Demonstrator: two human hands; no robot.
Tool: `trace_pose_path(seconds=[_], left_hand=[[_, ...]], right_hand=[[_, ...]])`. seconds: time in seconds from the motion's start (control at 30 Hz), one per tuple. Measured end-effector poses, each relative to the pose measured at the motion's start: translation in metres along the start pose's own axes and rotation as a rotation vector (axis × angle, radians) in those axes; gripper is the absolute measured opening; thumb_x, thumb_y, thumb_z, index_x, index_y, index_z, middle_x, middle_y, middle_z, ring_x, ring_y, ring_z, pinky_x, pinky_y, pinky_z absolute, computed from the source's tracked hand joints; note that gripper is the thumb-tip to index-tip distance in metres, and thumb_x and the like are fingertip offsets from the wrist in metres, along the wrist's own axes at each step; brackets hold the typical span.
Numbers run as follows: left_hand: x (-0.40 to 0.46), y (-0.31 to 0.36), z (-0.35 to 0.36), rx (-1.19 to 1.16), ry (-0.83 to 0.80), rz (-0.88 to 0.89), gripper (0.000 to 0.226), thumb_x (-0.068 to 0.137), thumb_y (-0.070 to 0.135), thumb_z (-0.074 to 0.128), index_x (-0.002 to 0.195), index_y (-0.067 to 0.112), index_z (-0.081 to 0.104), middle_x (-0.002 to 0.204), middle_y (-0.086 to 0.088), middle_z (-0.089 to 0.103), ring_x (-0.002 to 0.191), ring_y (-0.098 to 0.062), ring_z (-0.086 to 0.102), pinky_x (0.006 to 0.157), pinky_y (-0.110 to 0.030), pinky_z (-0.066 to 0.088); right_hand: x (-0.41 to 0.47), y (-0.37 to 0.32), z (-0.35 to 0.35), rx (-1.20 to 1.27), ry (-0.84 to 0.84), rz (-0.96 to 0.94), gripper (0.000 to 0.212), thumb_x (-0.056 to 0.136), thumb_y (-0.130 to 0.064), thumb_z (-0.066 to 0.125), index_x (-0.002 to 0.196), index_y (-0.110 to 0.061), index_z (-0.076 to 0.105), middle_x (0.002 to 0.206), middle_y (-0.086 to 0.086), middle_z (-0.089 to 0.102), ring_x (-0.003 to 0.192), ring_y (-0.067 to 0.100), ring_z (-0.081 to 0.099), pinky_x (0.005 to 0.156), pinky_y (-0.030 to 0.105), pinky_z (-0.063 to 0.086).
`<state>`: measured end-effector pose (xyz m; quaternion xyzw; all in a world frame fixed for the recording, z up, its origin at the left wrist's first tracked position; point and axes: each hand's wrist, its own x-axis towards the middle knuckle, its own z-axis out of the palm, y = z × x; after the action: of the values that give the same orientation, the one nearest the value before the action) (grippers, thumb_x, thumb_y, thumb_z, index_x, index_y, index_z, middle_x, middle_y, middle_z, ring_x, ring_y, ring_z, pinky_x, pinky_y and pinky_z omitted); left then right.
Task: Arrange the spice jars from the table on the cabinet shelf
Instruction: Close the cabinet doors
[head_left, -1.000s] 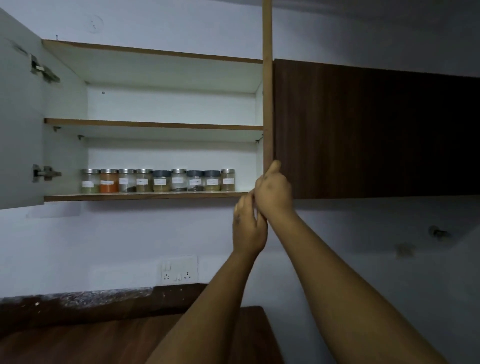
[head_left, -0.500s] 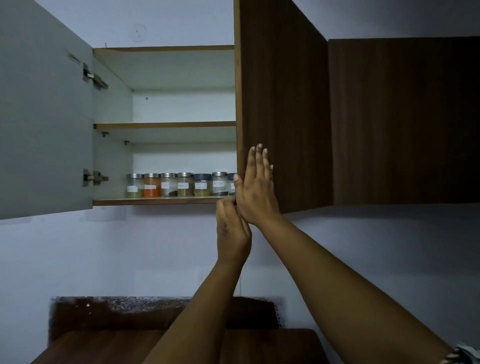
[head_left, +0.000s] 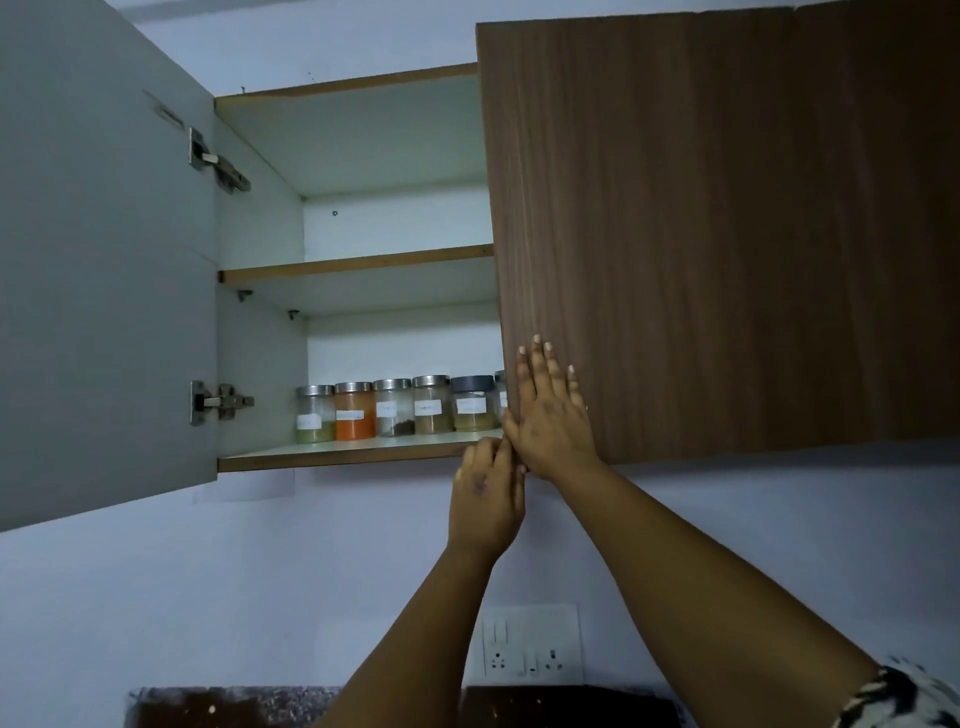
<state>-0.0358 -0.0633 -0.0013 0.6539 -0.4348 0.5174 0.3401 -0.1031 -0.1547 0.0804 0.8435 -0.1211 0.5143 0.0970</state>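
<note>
Several spice jars (head_left: 395, 406) with metal and grey lids stand in a row on the cabinet's bottom shelf (head_left: 337, 454). The brown right door (head_left: 701, 234) covers the right half of the cabinet and hides the jars further right. My right hand (head_left: 550, 415) lies flat on that door's lower left corner, fingers spread. My left hand (head_left: 485, 499) is just below it, fingers curled up against the door's bottom edge beside the shelf front. Neither hand holds a jar.
The grey left door (head_left: 104, 260) stands wide open, with two metal hinges (head_left: 218, 402) on its inner side. The upper shelf (head_left: 358, 262) holds nothing visible. A wall socket plate (head_left: 530, 649) sits below, above a dark counter edge (head_left: 234, 706).
The right door has swung further shut across the cabinet, hiding more jars. My right hand went from gripping its edge to lying flat on its face. The view shifted.
</note>
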Motion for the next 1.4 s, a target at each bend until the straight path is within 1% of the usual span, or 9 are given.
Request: trace_pose_path(seconds=[0.23,0.4,0.6,0.7,0.8,0.93,1.07,1.23,1.4], left_hand=[[0.007,-0.033,0.044,-0.064,0.069,-0.012,0.026,0.095,0.021,0.047,0.115,0.011,0.060,0.103,-0.005,0.058,0.088,-0.020,0.050,0.067,-0.038,0.050],[0.005,-0.040,0.066,0.018,0.197,-0.031,0.032,0.095,0.021,0.048,0.121,0.010,0.064,0.125,-0.010,0.058,0.118,-0.023,0.052,0.096,-0.038,0.043],[0.003,-0.048,0.087,-0.113,0.274,-0.038,0.043,0.103,0.027,0.032,0.116,0.005,0.066,0.119,-0.010,0.065,0.118,-0.024,0.058,0.102,-0.047,0.045],[0.000,-0.049,0.086,-0.121,0.217,-0.030,0.045,0.104,0.026,0.029,0.127,0.003,0.061,0.130,-0.012,0.061,0.127,-0.024,0.053,0.109,-0.046,0.041],[-0.011,-0.050,0.081,-0.131,0.107,-0.046,0.049,0.104,0.029,0.027,0.142,0.005,0.047,0.149,-0.008,0.044,0.143,-0.021,0.035,0.119,-0.043,0.025],[-0.034,-0.047,0.065,-0.077,-0.088,-0.045,0.055,0.101,0.025,0.032,0.153,0.010,0.024,0.162,-0.003,0.015,0.151,-0.017,0.007,0.121,-0.044,0.013],[-0.066,-0.038,0.031,-0.011,-0.112,-0.083,0.057,0.099,0.023,0.035,0.153,0.011,0.024,0.162,-0.008,0.013,0.150,-0.023,0.011,0.119,-0.049,0.016],[-0.093,-0.018,-0.050,0.047,-0.103,-0.158,0.058,0.099,0.030,0.031,0.154,0.010,0.023,0.162,-0.012,0.015,0.150,-0.027,0.015,0.119,-0.046,0.014],[-0.136,0.004,-0.140,0.078,-0.102,-0.203,0.060,0.100,0.035,0.033,0.154,0.010,0.023,0.161,-0.012,0.018,0.149,-0.027,0.016,0.119,-0.047,0.016]], right_hand=[[0.018,0.012,0.050,-0.059,0.025,0.000,0.075,0.099,-0.048,0.026,0.150,-0.014,-0.017,0.162,0.008,-0.016,0.147,0.018,-0.020,0.120,0.041,-0.008],[0.020,0.017,0.069,-0.099,0.125,0.010,0.073,0.098,-0.050,0.023,0.154,-0.012,-0.005,0.163,0.009,-0.006,0.150,0.019,-0.009,0.121,0.041,-0.003],[0.012,0.015,0.079,-0.055,0.202,0.054,0.069,0.100,-0.047,0.020,0.155,-0.007,0.008,0.163,0.010,0.002,0.151,0.020,-0.001,0.121,0.041,0.001],[-0.008,0.013,0.086,-0.027,0.188,0.092,0.066,0.101,-0.042,0.020,0.154,-0.004,0.009,0.163,0.011,0.002,0.151,0.021,0.000,0.121,0.041,0.001],[-0.037,0.013,0.095,-0.034,0.111,0.117,0.066,0.102,-0.041,0.019,0.155,-0.007,0.002,0.163,0.009,-0.006,0.151,0.020,-0.007,0.121,0.040,-0.002],[-0.081,0.008,0.096,0.006,-0.121,0.119,0.070,0.098,-0.052,0.006,0.153,-0.013,-0.014,0.160,0.004,-0.024,0.147,0.014,-0.024,0.121,0.041,-0.006],[-0.107,-0.011,0.070,0.007,-0.303,0.129,0.078,0.089,-0.063,-0.005,0.147,-0.015,-0.025,0.157,0.003,-0.030,0.146,0.015,-0.025,0.122,0.042,-0.004],[-0.149,-0.061,0.016,0.052,-0.205,0.205,0.070,0.102,-0.048,0.019,0.154,-0.015,-0.014,0.159,0.002,-0.026,0.147,0.015,-0.021,0.121,0.039,-0.009],[-0.188,-0.127,-0.046,0.084,-0.114,0.173,0.069,0.101,-0.045,0.026,0.156,-0.018,-0.006,0.161,0.002,-0.020,0.148,0.016,-0.020,0.120,0.040,-0.011]])
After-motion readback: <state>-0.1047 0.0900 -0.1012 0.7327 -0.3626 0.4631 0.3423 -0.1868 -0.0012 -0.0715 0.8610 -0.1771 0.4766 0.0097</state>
